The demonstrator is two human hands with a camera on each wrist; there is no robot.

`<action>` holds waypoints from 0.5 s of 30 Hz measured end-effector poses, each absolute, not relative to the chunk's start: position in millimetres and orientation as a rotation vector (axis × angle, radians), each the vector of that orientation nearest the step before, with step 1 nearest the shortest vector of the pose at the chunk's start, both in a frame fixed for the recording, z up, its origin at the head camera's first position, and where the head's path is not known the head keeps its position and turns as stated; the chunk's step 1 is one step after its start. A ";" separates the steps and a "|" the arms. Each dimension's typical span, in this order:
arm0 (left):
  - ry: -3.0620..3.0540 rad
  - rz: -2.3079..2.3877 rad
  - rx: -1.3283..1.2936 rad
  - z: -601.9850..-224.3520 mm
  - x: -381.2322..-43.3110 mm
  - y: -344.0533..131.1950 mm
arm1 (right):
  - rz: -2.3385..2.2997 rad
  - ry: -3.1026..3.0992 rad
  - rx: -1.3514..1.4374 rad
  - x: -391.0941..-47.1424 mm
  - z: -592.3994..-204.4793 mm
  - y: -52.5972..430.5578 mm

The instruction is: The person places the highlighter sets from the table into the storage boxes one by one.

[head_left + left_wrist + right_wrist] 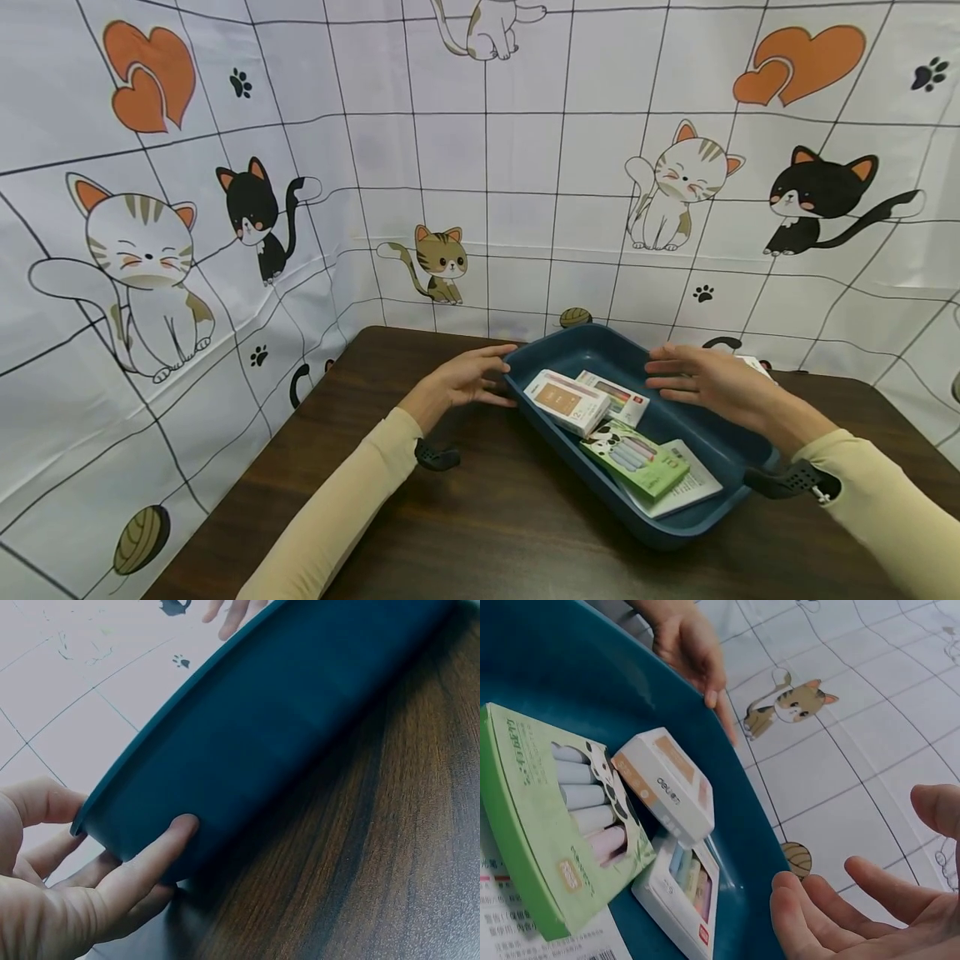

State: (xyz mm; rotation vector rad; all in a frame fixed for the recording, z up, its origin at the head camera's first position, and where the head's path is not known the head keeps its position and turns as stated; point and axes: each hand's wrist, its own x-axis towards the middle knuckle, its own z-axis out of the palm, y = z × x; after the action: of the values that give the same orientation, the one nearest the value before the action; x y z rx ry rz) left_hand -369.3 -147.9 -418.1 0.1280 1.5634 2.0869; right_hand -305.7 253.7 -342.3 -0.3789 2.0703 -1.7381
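Gripping the left corner of a dark-blue rounded plastic tub (232, 750), set on a dark-brown wood-grain table (465, 525), with the left hand (471, 379), and holding the right hand (708, 383) apart, with fingers extended, by the far rim, though cannot tell whether touching it. Can see inside the tub a green panda-print cardboard box (636, 460) lying partly on a flat white printed packet (699, 479), and a white-and-orange cardboard box (566, 402) partly over a white box showing coloured sticks (682, 900)
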 end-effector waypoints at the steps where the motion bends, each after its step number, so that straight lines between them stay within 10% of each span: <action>1: 1.565 2.088 0.128 -417.8 -369.1 -148.0 | -1.738 2.067 -0.376 -305.8 -341.8 256.0; 15: 1.561 2.087 0.125 -419.2 -370.0 -148.1 | -1.896 2.018 -0.276 -313.0 -337.9 293.8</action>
State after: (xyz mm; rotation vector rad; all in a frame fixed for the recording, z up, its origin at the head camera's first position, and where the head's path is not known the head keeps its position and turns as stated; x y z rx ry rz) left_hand -370.0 -148.1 -419.2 0.1247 1.5606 2.0875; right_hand -313.0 293.8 -337.9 -0.2756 2.0181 -1.8962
